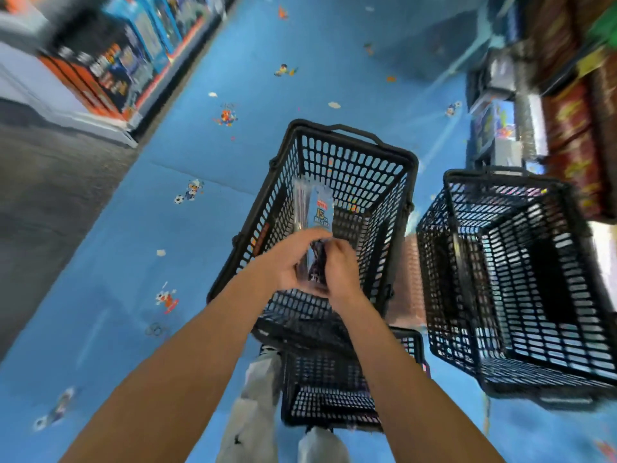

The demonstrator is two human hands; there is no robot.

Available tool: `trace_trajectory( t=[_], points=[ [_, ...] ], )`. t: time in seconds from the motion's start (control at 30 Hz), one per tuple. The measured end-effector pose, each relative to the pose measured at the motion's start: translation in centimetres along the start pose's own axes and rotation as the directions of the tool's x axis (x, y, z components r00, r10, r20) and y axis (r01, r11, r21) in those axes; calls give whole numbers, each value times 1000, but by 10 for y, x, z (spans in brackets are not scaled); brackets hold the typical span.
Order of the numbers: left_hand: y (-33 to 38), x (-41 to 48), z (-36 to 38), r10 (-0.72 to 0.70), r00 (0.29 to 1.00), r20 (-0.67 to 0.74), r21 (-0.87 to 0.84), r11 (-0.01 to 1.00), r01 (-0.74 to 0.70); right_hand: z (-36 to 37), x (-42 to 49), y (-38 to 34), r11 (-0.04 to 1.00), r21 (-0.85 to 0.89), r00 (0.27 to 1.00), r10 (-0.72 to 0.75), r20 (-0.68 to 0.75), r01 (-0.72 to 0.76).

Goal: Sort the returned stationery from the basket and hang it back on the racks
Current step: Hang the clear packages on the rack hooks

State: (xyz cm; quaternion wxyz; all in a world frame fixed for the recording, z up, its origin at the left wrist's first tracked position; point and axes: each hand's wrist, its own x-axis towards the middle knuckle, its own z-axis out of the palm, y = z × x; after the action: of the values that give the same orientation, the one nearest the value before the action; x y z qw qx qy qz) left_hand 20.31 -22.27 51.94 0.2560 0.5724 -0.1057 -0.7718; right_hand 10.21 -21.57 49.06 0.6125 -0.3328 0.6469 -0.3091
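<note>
Nearest, at 6 o'clock: legs in light grey trousers (248, 426), standing on blue floor (160, 225).

Just beside the legs, toward 5 o'clock: a small black mesh basket (329, 401) on the floor. Contents too blurred to tell.

Both bare forearms reach up from the lower edge and meet at frame centre.

Left hand (288, 264): fingers curled round the lower part of a stationery packet (315, 208), thumb across its front.

Right hand (344, 267): fingers (339, 248) bent in, gripping the same packet from the 3 o'clock side. The hands nearly touch, with the packet's dark lower end showing between them.

Packet: clear sleeve with a blue header card, a large "15" printed on it, other print unreadable. It stands upright out of the hands, its top toward 12 o'clock, held above the mouth of the centre basket (354, 162) and not resting in it. Whether it is one sleeve or several stacked, cannot tell.

Centre basket: tall, black mesh, handle folded on the far rim. A few small coloured bits show low inside; too blurred to name.

At 3 o'clock, close beside it but apart: a second black mesh basket (445, 272), tilted in the wide-angle view. Interior dark.

Floor carries scattered cartoon stickers, one with a football at 9 o'clock.

Far, at 10 to 11 o'clock: shelf run (110, 61) with boxed goods, orange base.

Far, at 1 to 2 o'clock: shelves (567, 111) of red and brown packs, heavily blurred.
</note>
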Motion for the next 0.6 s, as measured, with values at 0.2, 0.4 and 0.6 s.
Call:
trace_trajectory(
  t=[0.2,0.4,0.6],
  points=[
    [-63,-81,-3,99,990,-96,-78,991,-106,-15,-81,-2,984,-170,970,-16,242,59],
    [-126,-176,-29,197,967,-163,-145,964,-221,2,-160,-14,973,-221,884,52,464,58],
    [-199,-285,-75,280,907,-313,-207,912,-353,71,-257,6,917,-334,739,69,670,217]
  ],
)
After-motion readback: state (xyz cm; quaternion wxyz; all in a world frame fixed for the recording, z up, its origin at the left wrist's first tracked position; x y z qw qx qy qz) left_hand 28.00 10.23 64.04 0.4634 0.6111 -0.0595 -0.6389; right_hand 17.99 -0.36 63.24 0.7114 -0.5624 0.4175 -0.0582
